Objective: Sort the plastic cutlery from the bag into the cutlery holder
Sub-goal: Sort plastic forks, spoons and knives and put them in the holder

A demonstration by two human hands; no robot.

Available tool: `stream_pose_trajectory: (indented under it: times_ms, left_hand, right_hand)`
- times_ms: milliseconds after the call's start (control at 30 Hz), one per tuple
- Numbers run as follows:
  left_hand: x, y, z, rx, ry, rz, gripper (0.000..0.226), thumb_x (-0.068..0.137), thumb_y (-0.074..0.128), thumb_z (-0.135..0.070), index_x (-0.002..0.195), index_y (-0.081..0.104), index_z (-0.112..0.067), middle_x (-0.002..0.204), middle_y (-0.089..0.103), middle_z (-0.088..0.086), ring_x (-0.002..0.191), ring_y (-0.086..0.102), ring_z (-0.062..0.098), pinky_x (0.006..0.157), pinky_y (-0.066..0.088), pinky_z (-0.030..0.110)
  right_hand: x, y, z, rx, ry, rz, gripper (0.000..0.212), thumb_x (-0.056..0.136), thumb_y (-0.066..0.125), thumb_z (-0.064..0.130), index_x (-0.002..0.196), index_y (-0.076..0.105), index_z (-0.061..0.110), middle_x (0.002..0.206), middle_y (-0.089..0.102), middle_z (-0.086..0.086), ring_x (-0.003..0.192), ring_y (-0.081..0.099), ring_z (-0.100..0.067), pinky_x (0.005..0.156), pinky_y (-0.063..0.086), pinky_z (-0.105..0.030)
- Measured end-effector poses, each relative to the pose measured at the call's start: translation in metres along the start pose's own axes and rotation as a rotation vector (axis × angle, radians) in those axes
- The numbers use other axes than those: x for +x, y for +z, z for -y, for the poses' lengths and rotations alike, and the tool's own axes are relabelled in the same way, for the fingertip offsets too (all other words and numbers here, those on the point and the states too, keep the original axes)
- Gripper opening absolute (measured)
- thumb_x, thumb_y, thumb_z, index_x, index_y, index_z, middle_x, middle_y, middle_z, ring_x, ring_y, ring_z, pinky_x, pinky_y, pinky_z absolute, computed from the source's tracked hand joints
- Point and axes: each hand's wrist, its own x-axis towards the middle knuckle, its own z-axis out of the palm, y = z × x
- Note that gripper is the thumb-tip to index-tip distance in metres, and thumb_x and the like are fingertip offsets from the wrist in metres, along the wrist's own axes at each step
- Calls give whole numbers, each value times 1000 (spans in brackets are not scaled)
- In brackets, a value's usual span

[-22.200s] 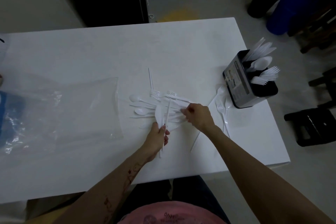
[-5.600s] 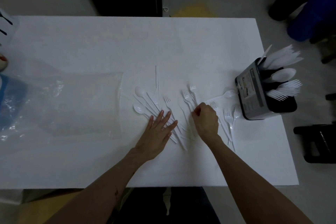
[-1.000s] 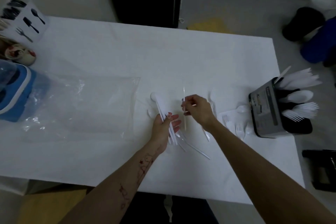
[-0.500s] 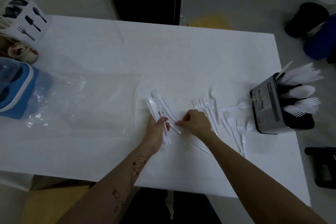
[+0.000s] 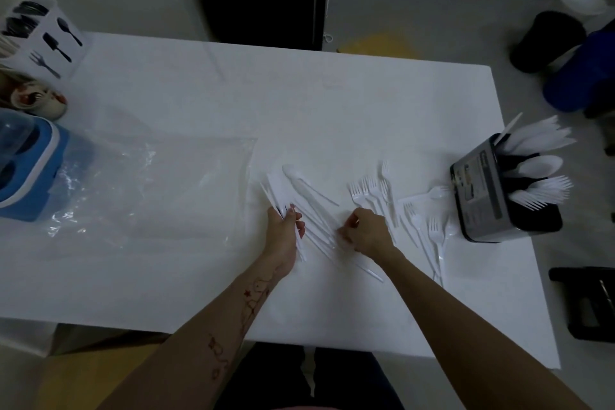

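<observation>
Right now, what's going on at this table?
A person is sorting white plastic cutlery. The left hand grips a bundle of knives, the right hand picks at loose pieces. Forks still lie on the table; the holder at the right edge is partly filled, the bag flat.

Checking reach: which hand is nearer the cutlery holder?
Right. The right hand is among loose forks, partway toward the cutlery holder; the left hand grips a bundle farther away, near the plastic bag.

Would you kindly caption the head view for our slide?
Left hand grips a bundle of knives; right hand picks among loose cutlery beside the holder.
</observation>
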Motion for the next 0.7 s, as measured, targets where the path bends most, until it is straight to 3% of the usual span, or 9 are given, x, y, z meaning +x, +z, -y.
stream_pose_trajectory:
  times_ms: [133,233,333,433,533,600,700]
  left_hand:
    - [-3,4,-1,47,-3,21,11,101,41,-10,111,44,-6,100,61,7,84,61,16,74,49,24]
    - [-4,5,-1,25,-25,45,25,101,39,-7,124,42,3,120,60,17,102,61,26,84,48,30]
    - [-6,9,-2,-59,-51,75,32,100,43,-5,129,42,7,127,56,21,108,59,28,87,48,31]
    - [-8,11,-4,-163,-68,131,24,99,43,-2,122,45,6,121,59,21,104,62,27,86,51,35]
    - [-8,13,-8,-204,-66,101,10,99,45,-3,105,50,2,94,64,12,74,69,16,67,58,30]
    - [-3,9,-8,-222,-61,6,14,98,47,-2,112,47,0,86,59,9,69,63,15,61,58,26]
    - [1,0,-6,-202,-60,-33,17,98,45,-2,116,44,-5,85,54,8,71,55,15,65,56,25]
  right_hand:
    - [-7,-13,-9,210,42,-35,17,84,76,18,78,60,12,81,74,-10,72,70,-22,66,59,-36]
    - [-14,-21,-7,463,44,65,13,87,72,13,81,62,8,83,75,-13,65,66,-17,54,49,-23]
    - [-20,-24,-2,470,-35,173,10,88,71,11,83,64,6,83,76,-14,67,66,-17,56,48,-21]
    - [-24,-21,3,394,-97,232,8,86,72,9,85,67,2,82,76,-14,65,68,-14,59,51,-21]
    - [-24,-16,5,349,-113,242,13,85,73,12,86,69,0,77,75,-9,63,68,-11,59,53,-21]
    - [-21,-12,4,279,-95,153,20,83,77,21,84,69,3,73,73,-5,64,66,-12,61,53,-22]
    - [-14,-3,0,-59,-80,-3,25,75,83,31,81,65,15,80,67,2,75,62,-15,66,47,-24]
